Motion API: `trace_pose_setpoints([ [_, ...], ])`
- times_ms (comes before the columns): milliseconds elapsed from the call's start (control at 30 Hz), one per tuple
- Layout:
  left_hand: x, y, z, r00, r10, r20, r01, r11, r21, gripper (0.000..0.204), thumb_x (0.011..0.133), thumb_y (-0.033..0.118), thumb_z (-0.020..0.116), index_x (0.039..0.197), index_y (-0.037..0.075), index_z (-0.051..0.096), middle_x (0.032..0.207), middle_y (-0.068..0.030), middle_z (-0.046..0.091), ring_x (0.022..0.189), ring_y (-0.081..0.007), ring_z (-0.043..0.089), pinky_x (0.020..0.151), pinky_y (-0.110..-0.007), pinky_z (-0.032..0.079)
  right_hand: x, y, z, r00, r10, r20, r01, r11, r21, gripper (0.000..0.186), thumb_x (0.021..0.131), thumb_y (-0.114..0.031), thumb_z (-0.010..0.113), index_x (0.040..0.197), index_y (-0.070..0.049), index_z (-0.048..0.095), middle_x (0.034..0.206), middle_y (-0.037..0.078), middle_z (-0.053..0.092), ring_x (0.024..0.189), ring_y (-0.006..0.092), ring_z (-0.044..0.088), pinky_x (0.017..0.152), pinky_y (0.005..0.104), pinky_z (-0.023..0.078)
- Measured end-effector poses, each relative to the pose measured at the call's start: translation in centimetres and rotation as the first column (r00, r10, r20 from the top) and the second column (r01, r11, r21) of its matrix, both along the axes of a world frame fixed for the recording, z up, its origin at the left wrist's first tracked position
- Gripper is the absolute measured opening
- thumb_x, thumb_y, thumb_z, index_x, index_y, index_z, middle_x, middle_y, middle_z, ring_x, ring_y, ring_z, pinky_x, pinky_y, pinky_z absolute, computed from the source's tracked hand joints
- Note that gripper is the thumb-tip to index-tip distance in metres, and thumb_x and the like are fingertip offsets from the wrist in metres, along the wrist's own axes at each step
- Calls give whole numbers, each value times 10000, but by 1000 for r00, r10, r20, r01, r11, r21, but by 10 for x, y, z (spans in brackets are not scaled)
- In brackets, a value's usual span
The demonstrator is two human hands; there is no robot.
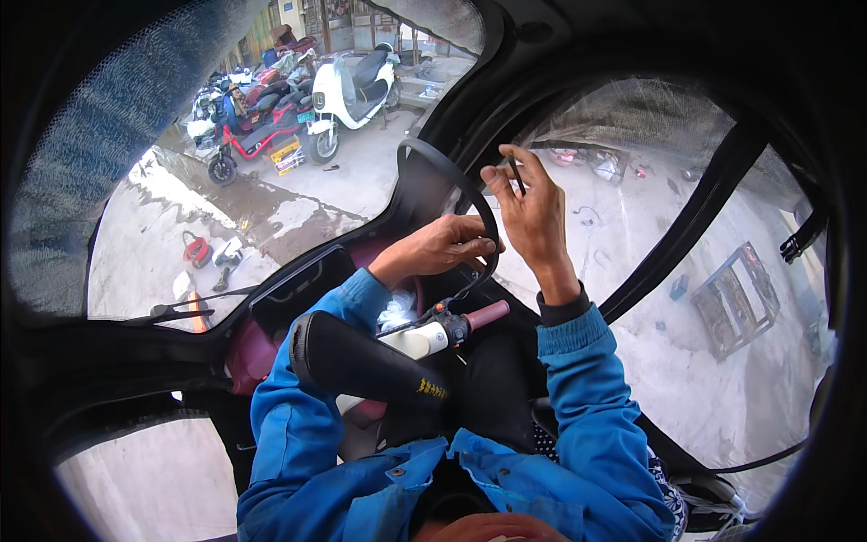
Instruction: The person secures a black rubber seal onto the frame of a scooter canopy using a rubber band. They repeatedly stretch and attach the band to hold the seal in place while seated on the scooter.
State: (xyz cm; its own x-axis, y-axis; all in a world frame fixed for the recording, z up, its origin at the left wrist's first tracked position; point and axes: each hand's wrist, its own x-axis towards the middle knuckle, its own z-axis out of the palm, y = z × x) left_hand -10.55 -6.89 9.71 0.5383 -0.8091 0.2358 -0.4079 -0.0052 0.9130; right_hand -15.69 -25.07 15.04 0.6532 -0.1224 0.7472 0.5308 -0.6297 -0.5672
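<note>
My left hand [442,244] reaches forward over the handlebar, its fingers closed round a curved black strip [449,165]. The strip arcs up past the hand and bends down toward the handlebar. Raised to the right of it is my right hand [540,221], with a thin, short black stick [516,174] pinched between thumb and forefinger. Below the hands lies a handlebar with a pink grip [488,314] and a white cover [417,341]. A black padded cover [361,361] with yellow print crosses in front of my left forearm.
A black-framed enclosure with clear plastic windows [72,190] surrounds me. A black strap [691,221] runs diagonally on the right. Outside stand a white scooter [348,95] and a red scooter [262,135]. A metal frame [736,300] and a red object [194,248] lie on the ground.
</note>
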Motion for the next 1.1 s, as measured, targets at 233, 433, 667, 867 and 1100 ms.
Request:
trace_pose_setpoints([
  [233,6,-8,45,988,-146,-42,139,981,-132,482,1141,354,660,1344,-78,720,1197,-174,785,1119,-287,792,1018,-436,663,-60,-8,-78,981,158,-116,-127,963,240,576,1024,-138,819,1529,-7,574,1146,195,806,921,180,801,773,296,628],
  [433,4,-23,65,984,-175,-22,167,963,-213,541,1109,386,704,1391,-76,696,1243,-209,769,1123,-329,791,987,-481,681,-59,-7,-84,998,69,10,-69,964,257,513,1076,-74,710,1552,5,535,887,108,803,826,154,789,734,284,587],
  [667,21,54,5,844,535,-28,-534,835,-131,267,1115,162,691,1289,-31,754,1028,-105,801,927,-180,790,864,-324,660,-56,-41,-16,994,66,84,-75,991,108,428,1120,-186,702,1494,-42,552,815,90,788,762,116,767,707,242,534],
  [867,70,73,-53,321,839,439,-867,447,-220,276,1004,210,803,1188,4,796,1018,-131,829,908,-216,812,828,-364,629,-35,-52,10,984,153,96,-152,988,-15,350,1115,-305,707,1376,-73,713,769,69,792,749,152,800,720,293,586],
  [1100,97,46,-66,81,831,551,-908,290,-304,296,984,288,812,1123,28,804,1014,-161,831,918,-322,819,872,-432,614,-45,-53,16,975,224,-19,-224,974,-26,409,1128,-313,682,1485,-113,688,781,59,770,785,167,787,804,337,626],
])
